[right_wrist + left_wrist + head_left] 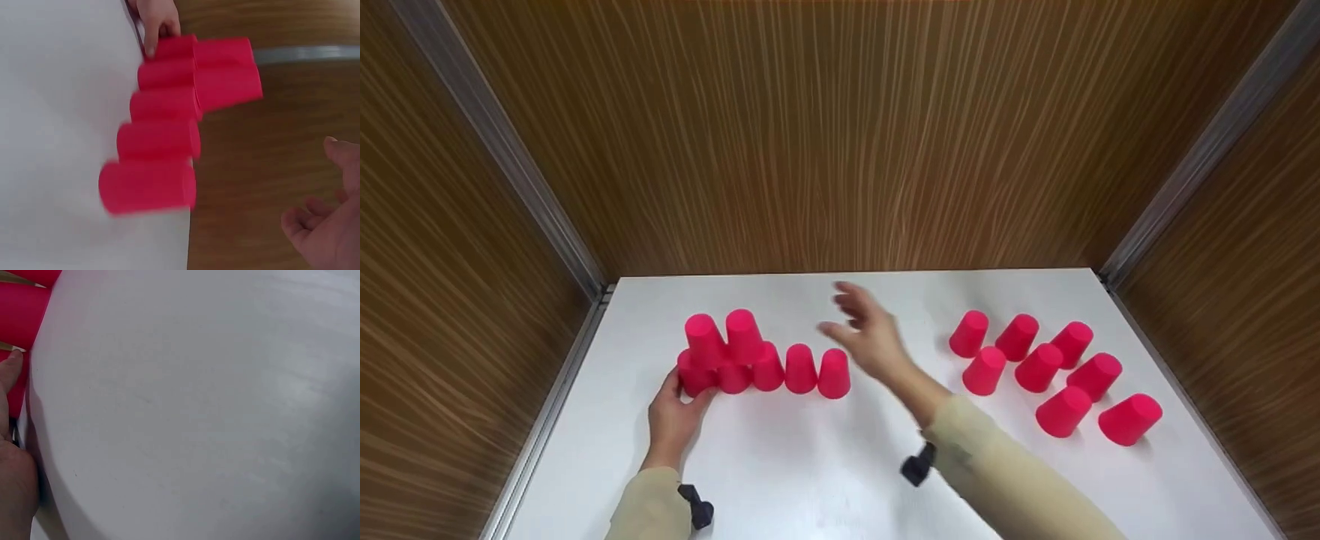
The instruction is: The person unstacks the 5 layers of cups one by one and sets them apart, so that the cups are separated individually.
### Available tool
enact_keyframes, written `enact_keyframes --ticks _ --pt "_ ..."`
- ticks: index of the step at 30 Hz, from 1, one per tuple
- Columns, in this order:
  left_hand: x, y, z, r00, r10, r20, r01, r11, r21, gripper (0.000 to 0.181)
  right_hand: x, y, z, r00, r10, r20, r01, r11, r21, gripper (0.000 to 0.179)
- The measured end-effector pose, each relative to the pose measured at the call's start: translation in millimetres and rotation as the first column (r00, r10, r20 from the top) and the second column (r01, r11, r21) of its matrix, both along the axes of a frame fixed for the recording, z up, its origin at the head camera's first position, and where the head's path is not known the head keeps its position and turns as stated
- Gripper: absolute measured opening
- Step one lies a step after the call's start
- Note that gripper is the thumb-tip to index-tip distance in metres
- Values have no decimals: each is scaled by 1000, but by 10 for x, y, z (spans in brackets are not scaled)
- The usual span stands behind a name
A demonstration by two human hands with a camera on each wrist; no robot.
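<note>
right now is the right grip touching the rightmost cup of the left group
Apart: the right wrist view shows brown panel between the right grip and the rightmost cup.

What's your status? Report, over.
Left hand grips leftmost bright-pink tapered cup, bottom row. Right hand empty, raised. Two cups atop row of five. No obstruction visible.

Bright, softly shadowed tabletop (787, 480), some cups (147, 188) perhaps blurred
</note>
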State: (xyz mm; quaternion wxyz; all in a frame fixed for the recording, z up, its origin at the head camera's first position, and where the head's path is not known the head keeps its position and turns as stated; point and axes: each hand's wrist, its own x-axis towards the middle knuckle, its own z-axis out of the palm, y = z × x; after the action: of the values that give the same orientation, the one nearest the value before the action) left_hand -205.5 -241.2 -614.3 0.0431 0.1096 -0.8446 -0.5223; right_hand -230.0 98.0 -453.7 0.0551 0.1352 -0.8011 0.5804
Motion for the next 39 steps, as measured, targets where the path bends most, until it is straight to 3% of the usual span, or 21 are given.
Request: enact_keyframes --ticks 5,13,25,39 --pt "11 30 -3 1000 -6 7 6 1000 12 80 -89 -587 -28 991 76 110 -85 992 88 68" --pt "13 44 8 1000 -5 17 5 1000 12 82 -177 -1106 -138 972 62 228 -92 988 127 71" --pt "-17 53 -2 1000 1 19 -1 1000 -10 83 -223 -1232 -316 951 21 309 -56 993 107 70" --pt "-11 -6 -31 1000 0 7 0 999 -34 83 -211 -1234 -368 941 24 337 -41 998 42 61"
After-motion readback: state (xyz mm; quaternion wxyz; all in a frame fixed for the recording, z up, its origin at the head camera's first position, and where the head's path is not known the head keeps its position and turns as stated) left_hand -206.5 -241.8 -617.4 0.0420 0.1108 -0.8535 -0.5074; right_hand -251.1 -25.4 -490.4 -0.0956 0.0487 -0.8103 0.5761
